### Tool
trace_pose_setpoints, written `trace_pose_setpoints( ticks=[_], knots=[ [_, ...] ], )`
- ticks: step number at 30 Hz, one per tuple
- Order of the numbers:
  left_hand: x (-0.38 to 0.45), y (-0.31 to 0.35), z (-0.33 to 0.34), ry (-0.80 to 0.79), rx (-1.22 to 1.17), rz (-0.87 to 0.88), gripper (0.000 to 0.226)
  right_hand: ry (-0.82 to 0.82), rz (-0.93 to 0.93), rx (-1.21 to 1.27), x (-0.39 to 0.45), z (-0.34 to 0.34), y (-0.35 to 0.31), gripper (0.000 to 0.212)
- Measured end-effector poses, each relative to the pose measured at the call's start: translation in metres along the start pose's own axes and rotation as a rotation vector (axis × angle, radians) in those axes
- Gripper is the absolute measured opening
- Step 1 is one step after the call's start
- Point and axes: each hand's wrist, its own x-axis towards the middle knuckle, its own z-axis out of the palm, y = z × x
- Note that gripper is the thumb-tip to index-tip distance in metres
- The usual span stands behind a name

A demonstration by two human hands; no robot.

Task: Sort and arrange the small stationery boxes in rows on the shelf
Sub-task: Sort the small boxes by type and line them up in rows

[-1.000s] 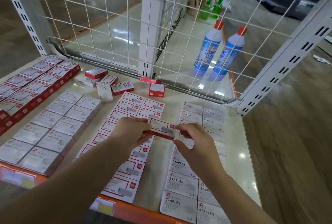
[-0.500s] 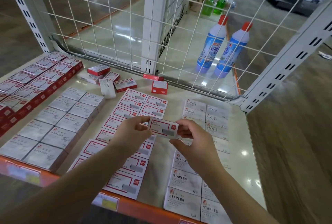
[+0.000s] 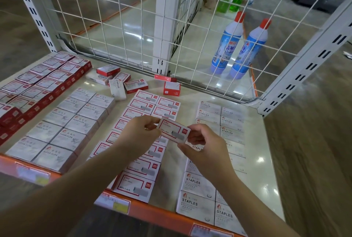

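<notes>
Both hands pinch red-bordered staple box (image 3: 174, 130): left hand (image 3: 141, 134) at one short end, right hand (image 3: 200, 141) at other; long axis left-right, printed face up, above shelf (image 3: 190, 101) middle rows.

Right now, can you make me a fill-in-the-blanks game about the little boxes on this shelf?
1. The red-bordered box is held by ____ hands.
2. The grey boxes on the left say PAPER ____.
3. Behind the wire mesh stand two blue bottles with ____ caps.
4. The white boxes on the right say ____.

Missing words: both; CLIPS; red; STAPLES
</notes>
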Motion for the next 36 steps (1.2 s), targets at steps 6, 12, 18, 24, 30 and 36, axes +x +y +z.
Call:
trace_pose_setpoints(
  ticks=[6, 12, 18, 24, 30, 36],
  knots=[
    [-0.021, -0.022, -0.028, 0.115, 0.241, 0.098, 0.031, -0.1, 0.05, 0.008, -0.022, 0.014, -0.011, 0.032],
    [-0.049, -0.044, -0.053, 0.169, 0.47, 0.12, 0.032, -0.186, 0.083, -0.012, -0.04, 0.033, -0.02, 0.032],
    [-0.069, -0.064, -0.051, 0.071, 0.606, 0.163, 0.037, -0.278, 0.121, -0.055, -0.053, 0.044, -0.022, 0.033],
    [-0.077, -0.076, -0.047, 0.029, 0.619, 0.213, 0.036, -0.323, 0.1, -0.253, -0.05, 0.047, -0.02, 0.043],
    [-0.079, -0.081, -0.046, -0.008, 0.623, 0.248, 0.039, -0.346, 0.01, -0.254, -0.044, 0.05, -0.024, 0.044],
    [-0.079, -0.084, -0.046, -0.013, 0.619, 0.278, 0.039, -0.391, 0.019, -0.249, -0.045, 0.052, -0.025, 0.044]
  ],
)
